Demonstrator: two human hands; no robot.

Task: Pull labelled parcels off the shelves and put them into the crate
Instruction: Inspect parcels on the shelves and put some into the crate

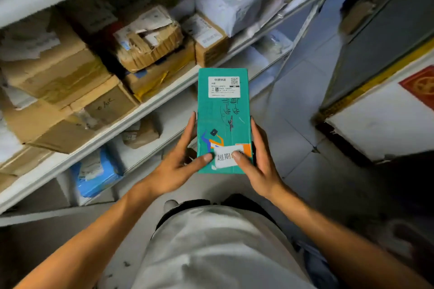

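A long teal parcel (223, 115) with a white shipping label at its far end and a white paper tag at its near end is held flat in front of me, off the shelves. My left hand (180, 162) grips its left edge, thumb pressing on the white tag. My right hand (256, 159) grips the right edge, thumb on the same tag. No crate is in view.
White metal shelves (150, 103) run along the left, packed with brown cardboard boxes (54, 70), a grey poly bag (230, 0) and a blue parcel (96, 173) lower down. A white box with a yellow stripe (385, 110) stands at right. Grey tiled floor lies between.
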